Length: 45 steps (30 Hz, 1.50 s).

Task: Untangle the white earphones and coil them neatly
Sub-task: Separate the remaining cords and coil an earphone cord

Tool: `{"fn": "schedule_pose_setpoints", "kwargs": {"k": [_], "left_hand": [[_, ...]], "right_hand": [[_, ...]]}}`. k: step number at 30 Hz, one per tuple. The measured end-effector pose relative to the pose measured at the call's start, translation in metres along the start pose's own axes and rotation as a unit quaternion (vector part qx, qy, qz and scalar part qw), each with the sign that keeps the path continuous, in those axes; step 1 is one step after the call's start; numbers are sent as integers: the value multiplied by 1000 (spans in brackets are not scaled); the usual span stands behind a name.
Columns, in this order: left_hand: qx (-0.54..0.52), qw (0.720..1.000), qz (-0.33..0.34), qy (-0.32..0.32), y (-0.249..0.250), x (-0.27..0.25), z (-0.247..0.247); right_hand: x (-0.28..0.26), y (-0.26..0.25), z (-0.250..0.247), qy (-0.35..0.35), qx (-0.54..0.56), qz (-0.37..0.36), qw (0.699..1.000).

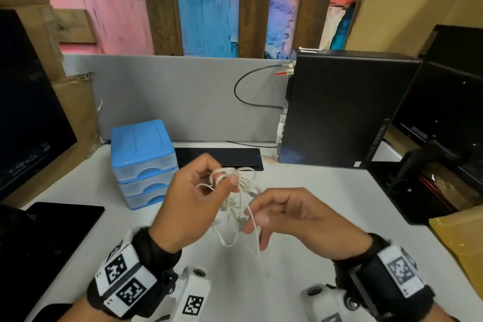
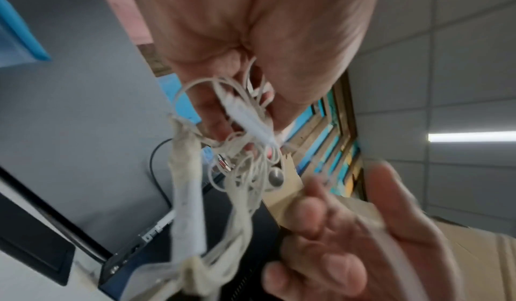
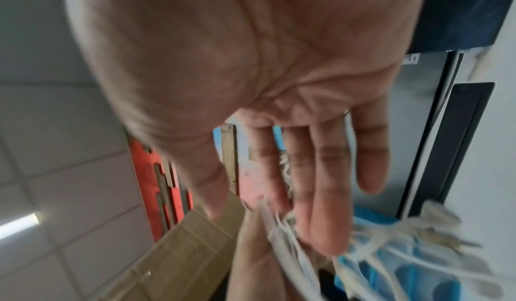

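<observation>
Left hand raised over the white desk, thumb and fingers pinching the top of the tangled white earphones, loops wound over a fingertip. Tangle hanging below that pinch, between both hands. Right hand just beside it, fingers loosely extended, one strand draped across them, no clear pinch.

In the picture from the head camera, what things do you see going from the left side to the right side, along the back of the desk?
Dark monitor → blue drawer box → flat black slab → black computer tower → second dark monitor.
</observation>
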<state>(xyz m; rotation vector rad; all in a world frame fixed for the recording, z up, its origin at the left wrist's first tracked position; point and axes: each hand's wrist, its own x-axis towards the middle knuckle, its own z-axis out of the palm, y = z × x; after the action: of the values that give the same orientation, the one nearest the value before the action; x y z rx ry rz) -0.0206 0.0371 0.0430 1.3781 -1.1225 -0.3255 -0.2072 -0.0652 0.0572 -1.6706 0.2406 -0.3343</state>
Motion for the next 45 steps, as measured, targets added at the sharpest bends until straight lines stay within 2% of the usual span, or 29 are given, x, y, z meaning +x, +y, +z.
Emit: {"fn": "schedule_pose_setpoints", "kwargs": {"k": [4,6,8,10,13,16,19,22,25,28,30,33,36,40,43,45], "left_hand": [[43,997,41,-43,4,-9,8],[50,997,45,-43,6,-9,7],[52,997,38,-37,6,-7,4],[55,998,21,-9,2,-4,2],[40,996,-33,68,-7,6,-2],[-23,987,-93,127,-11,15,-12],[-95,976,-116,156,-2,21,-23],[-121,973,-101,168,11,22,-31],[-152,970,-89,169,22,21,-34],[-186,967,-83,154,32,18,-35],[-212,964,-79,137,38,15,-34],[-235,962,-72,119,43,12,-33],[-274,953,-95,91,48,11,-32],[-326,937,-121,39,52,9,-28],[-345,929,-132,-8,53,4,-22],[-365,920,-137,-44,53,0,-18]], "right_hand": [[8,5,21,87,8,49,995],[10,9,24,142,5,30,989],[10,10,23,156,-7,-14,988],[5,6,21,112,-11,-65,992],[-5,-6,20,13,2,-113,994],[-10,-12,18,-49,83,-129,987],[-8,-12,15,-57,107,-63,991],[-1,-4,11,7,-38,38,999],[7,15,8,37,-161,126,978],[13,36,5,30,-227,185,956],[15,46,7,28,-245,188,951],[17,49,14,12,-249,132,959],[15,47,21,29,-247,71,966],[16,49,27,50,-293,36,954],[16,52,34,35,-250,50,966],[18,47,39,15,-159,42,986]]}}
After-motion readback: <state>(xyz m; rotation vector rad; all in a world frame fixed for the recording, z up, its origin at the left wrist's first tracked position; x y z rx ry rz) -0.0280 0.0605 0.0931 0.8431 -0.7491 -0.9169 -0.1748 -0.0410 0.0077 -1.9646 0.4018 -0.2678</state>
